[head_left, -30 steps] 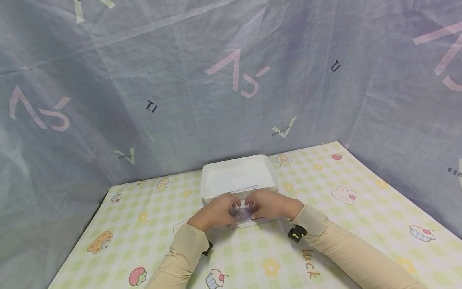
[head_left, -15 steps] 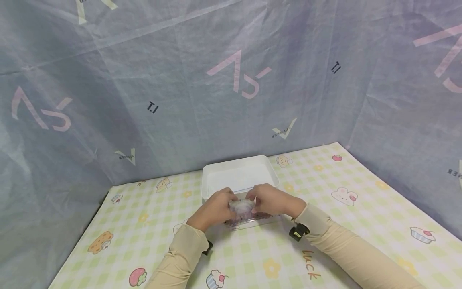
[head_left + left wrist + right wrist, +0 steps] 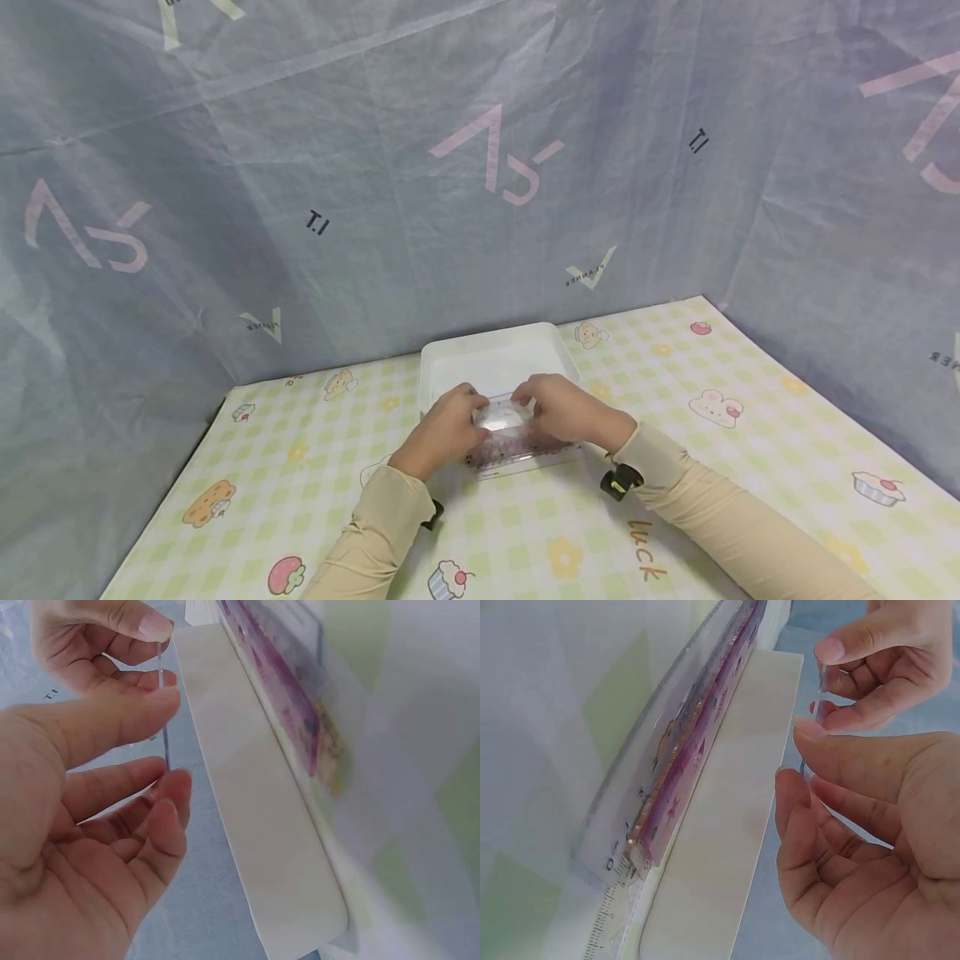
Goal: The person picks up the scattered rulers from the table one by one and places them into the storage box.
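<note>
In the head view, my left hand and right hand face each other over the table, just in front of the white tray. Between them they pinch a thin, clear half-round plate like a protractor, held upright. Both wrist views show it edge-on, thumbs on one face and fingers on the other. Below the hands stands a clear pouch with a pink and purple pattern, close against the tray's front wall. A clear ruler with a printed scale sits at the pouch's near side.
A checked tablecloth with cartoon prints covers the table. Grey-blue printed fabric hangs behind the tray and along both sides. The tray's raised rim lies near the back edge of the table.
Both hands have risen slightly and moved a little away from the body. The clear protractor has come up between them and shows more of its rounded top, while the tray has stayed put.
</note>
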A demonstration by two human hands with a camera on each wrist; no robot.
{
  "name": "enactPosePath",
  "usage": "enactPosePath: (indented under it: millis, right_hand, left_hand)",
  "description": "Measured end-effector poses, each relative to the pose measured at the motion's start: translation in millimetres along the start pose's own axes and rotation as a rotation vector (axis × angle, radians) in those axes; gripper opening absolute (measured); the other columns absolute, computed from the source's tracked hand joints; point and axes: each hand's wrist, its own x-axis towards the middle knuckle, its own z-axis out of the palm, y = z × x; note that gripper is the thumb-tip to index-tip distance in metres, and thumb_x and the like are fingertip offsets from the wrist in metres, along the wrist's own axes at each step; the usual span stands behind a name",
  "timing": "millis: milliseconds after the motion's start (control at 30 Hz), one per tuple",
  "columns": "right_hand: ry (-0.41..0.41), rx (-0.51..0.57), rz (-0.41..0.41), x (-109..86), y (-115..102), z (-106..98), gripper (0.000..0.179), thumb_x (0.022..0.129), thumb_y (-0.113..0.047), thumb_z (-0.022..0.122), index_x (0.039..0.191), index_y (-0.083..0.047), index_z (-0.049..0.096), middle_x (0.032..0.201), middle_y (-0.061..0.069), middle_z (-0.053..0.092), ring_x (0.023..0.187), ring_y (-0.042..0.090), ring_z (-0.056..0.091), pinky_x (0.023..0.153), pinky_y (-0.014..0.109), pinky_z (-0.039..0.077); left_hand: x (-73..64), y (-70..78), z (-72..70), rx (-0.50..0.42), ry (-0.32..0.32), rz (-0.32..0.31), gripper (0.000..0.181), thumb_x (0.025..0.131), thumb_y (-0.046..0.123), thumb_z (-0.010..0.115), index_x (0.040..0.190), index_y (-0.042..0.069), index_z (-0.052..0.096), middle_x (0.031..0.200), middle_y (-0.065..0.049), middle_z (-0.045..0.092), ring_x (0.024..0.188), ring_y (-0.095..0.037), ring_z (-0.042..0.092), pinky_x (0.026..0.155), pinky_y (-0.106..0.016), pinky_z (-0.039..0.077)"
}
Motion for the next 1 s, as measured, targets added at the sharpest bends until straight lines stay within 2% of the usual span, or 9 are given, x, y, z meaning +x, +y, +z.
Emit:
enactPosePath:
  millis: [300, 733, 1000]
  right_hand:
    - [0.054, 0.011, 0.025, 1.8, -2, -1, 0.038, 0.082, -0.003, 0.079, 0.118, 0.001, 0.068, 0.107, 0.009, 0.068, 0.083, 0.014, 0.065, 0.07, 0.024, 0.052]
    - [0.105, 0.04, 0.086, 3.7, 2, -1, 0.039, 0.083, -0.003, 0.079, 0.121, 0.0, 0.067, 0.111, 0.009, 0.066, 0.084, 0.012, 0.066, 0.069, 0.022, 0.054]
    - [0.105, 0.05, 0.115, 5.4, 7, 0, 0.036, 0.085, -0.003, 0.077, 0.12, 0.0, 0.068, 0.114, 0.01, 0.068, 0.082, 0.011, 0.067, 0.067, 0.023, 0.054]
  left_hand:
    - [1.0, -1.2, -0.5, -0.048, 0.073, -0.032, 0.042, 0.082, 0.01, 0.081, 0.121, -0.003, 0.068, 0.111, -0.006, 0.061, 0.075, -0.009, 0.055, 0.063, -0.023, 0.048]
    - [1.7, -9.7, 1.8, -0.162, 0.157, -0.04, 0.035, 0.086, 0.007, 0.078, 0.119, -0.001, 0.068, 0.109, -0.005, 0.062, 0.08, -0.012, 0.06, 0.066, -0.021, 0.051]
    - [4.3, -15.3, 5.1, -0.141, 0.181, -0.026, 0.028, 0.088, 0.009, 0.076, 0.114, 0.0, 0.071, 0.105, -0.006, 0.064, 0.079, -0.013, 0.059, 0.065, -0.024, 0.05]
